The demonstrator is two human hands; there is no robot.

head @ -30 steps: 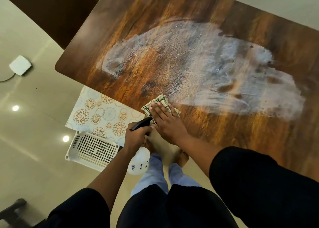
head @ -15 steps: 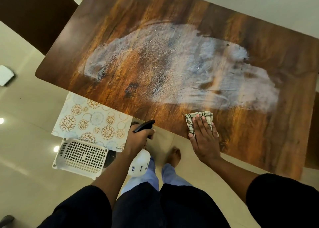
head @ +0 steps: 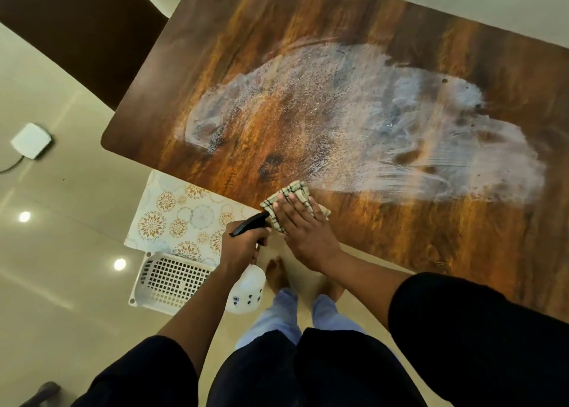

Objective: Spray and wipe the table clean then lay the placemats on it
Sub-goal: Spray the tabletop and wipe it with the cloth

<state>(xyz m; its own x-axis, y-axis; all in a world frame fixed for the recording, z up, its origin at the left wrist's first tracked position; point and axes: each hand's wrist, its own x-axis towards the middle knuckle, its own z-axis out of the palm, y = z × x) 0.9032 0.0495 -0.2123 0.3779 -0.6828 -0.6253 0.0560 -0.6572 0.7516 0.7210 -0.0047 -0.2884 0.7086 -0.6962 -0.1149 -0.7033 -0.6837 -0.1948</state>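
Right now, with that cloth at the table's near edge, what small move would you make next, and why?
Probably push the checked cloth forward under the right hand into the white smear. The hand presses it flat at the wooden table edge, while the film still covers the middle. The left hand only holds the spray bottle.

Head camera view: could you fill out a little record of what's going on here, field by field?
Left hand: grip shut on spray bottle, held off the table's near edge
Right hand: flat, pressing checked cloth on table
Table state: wide whitish wet smear across the middle
Placemats: on the floor, not yet laid
Basket: white, beside the placemats
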